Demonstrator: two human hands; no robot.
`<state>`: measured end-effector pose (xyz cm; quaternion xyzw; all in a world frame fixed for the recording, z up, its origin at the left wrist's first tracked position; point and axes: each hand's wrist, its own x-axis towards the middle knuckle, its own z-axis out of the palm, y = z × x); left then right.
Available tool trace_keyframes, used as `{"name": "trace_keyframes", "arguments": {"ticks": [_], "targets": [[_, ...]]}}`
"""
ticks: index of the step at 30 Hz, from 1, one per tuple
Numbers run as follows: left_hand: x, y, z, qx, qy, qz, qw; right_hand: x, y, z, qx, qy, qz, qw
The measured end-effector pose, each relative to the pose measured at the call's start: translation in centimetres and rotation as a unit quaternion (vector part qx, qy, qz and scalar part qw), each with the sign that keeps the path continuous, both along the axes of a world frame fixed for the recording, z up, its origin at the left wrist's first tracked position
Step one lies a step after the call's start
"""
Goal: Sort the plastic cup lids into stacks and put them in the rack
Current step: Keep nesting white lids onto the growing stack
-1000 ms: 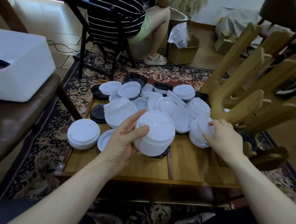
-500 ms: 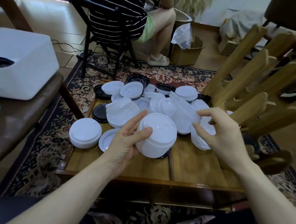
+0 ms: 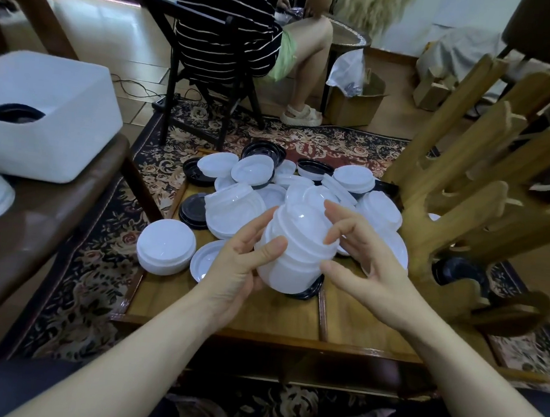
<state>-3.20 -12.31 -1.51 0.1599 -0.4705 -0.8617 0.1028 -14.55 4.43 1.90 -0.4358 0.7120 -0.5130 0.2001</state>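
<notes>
Both hands, left (image 3: 240, 264) and right (image 3: 364, 263), grip a white lid stack (image 3: 296, 252) above the table (image 3: 227, 309); loose lids (image 3: 354, 178) lie behind it, the wooden rack (image 3: 463, 202) to the right.

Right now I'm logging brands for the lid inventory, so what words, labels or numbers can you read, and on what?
None can be read. The white lids held by the left hand and right hand, the wooden rack, white box and cardboard box show no legible print.
</notes>
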Motion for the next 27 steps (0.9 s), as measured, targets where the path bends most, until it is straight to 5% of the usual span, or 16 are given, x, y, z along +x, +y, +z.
{"name": "trace_keyframes", "arguments": {"ticks": [6, 21, 27], "targets": [[0.0, 0.1, -0.4, -0.021, -0.007, -0.022, 1.000, -0.2, -0.7, -0.5, 0.024, -0.048, -0.061, 0.997], [0.0, 0.5, -0.6, -0.042, -0.030, -0.011, 0.999, 0.0, -0.7, -0.7, 0.074, 0.113, -0.030, 0.990], [0.1, 0.6, -0.3, -0.054, -0.025, 0.008, 0.998, -0.1, -0.8, -1.1, 0.086, 0.047, -0.015, 0.995]]}}
